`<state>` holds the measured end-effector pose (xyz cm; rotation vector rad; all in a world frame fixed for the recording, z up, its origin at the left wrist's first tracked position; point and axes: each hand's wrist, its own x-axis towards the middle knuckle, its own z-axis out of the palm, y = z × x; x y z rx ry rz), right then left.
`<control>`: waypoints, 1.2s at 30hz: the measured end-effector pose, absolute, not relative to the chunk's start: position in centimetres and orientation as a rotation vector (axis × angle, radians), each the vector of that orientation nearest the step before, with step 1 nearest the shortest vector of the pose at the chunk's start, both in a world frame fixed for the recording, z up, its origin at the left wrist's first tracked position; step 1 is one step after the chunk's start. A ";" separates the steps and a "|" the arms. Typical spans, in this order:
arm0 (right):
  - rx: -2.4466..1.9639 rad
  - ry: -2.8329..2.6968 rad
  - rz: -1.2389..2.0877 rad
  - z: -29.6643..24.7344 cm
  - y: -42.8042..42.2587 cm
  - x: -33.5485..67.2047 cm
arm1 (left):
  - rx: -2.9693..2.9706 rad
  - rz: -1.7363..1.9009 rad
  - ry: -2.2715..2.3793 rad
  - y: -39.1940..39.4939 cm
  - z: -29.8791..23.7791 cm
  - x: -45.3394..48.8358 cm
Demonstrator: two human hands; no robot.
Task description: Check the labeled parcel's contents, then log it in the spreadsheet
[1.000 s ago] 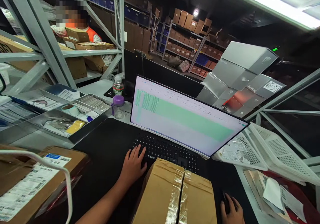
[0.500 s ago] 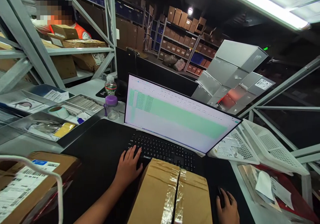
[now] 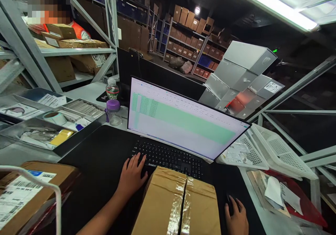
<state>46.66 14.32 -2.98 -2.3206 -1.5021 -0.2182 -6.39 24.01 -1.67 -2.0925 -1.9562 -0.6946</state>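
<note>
My left hand (image 3: 131, 177) lies flat with fingers stretched out on the left end of a black keyboard (image 3: 168, 158). My right hand (image 3: 236, 217) rests curved over a dark mouse (image 3: 229, 205) on the black desk mat (image 3: 105, 158). A taped brown cardboard box (image 3: 181, 207) stands between my two arms, in front of the keyboard. Behind the keyboard a monitor (image 3: 183, 121) shows a spreadsheet with green rows.
A labelled parcel (image 3: 23, 189) lies at the near left. Metal trays (image 3: 47, 123) with tape and papers sit at left, with two bottles (image 3: 112, 105) beside them. White plastic baskets (image 3: 278, 151) and papers lie at right. A person in an orange vest (image 3: 76, 28) works behind the left shelving.
The view has shifted slightly, so everything sits a little further left and lower. Both hands keep their places on the keyboard and mouse.
</note>
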 end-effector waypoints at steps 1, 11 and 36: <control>-2.319 -1.502 -0.219 -3.0 14.3 46.7 | -2.093 -0.694 -1.957 24.0 -1.6 -6.4; -2.305 -1.508 -0.236 -3.4 14.3 47.0 | -2.089 -0.687 -1.942 24.0 -1.6 -6.4; -2.311 -1.525 -0.228 -3.9 14.2 47.5 | -2.067 -0.671 -1.893 24.1 -1.9 -6.5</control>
